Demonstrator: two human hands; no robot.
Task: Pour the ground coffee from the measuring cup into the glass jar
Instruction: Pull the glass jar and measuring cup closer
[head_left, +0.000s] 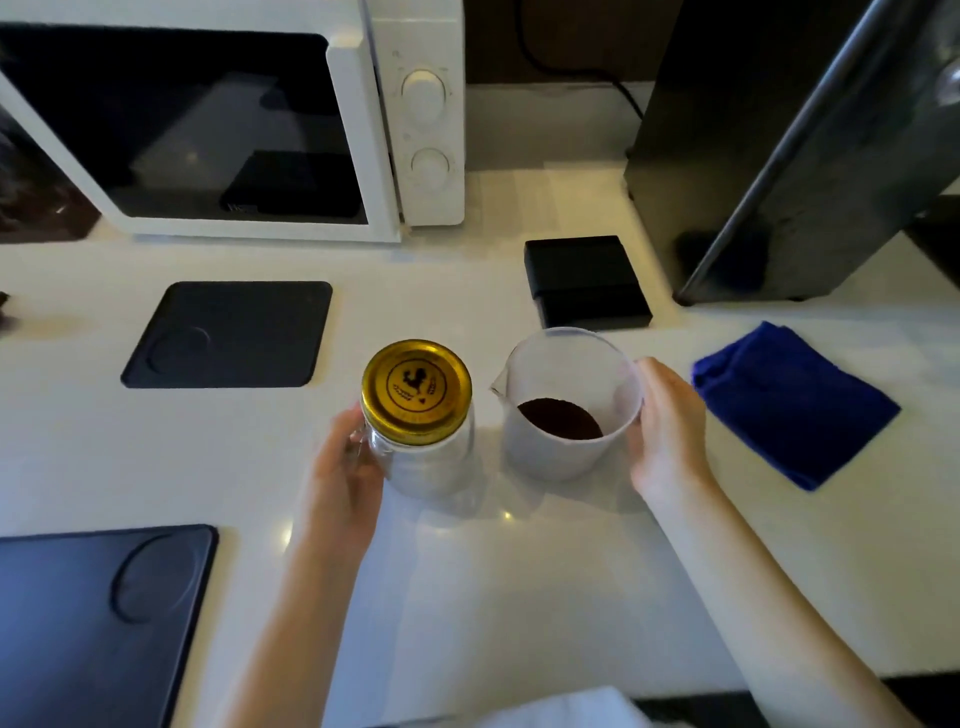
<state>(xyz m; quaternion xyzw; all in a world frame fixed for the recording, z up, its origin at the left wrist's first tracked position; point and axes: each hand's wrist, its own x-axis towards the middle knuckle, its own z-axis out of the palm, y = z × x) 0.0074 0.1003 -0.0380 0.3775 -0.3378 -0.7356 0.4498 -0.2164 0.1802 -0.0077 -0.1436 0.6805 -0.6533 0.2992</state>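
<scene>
- I saw the glass jar (426, 457) standing upright at the centre of the frame on the white tabletop (519, 571), its gold lid (416, 392) closed on top.
- My left hand (345, 462) was wrapped around the jar's left side, fingers curled against the glass and gripping it.
- Just right of the jar, close but apart from it, stood the clear measuring cup (569, 405), upright, spout pointing left toward the jar.
- The ground coffee (560, 419) lay as a dark layer in the bottom of the cup.
- My right hand (667, 431) cupped the measuring cup's right wall, fingers closed around it.
- A folded blue cloth (792, 405) lay at the right of the frame, well apart from the cup.
- A small black box (587, 283) sat just behind the cup, and a white microwave (234, 119) filled the upper left.
- Two dark mats lay on the left: one (228, 335) at mid-left, another (98, 618) at the lower left.
</scene>
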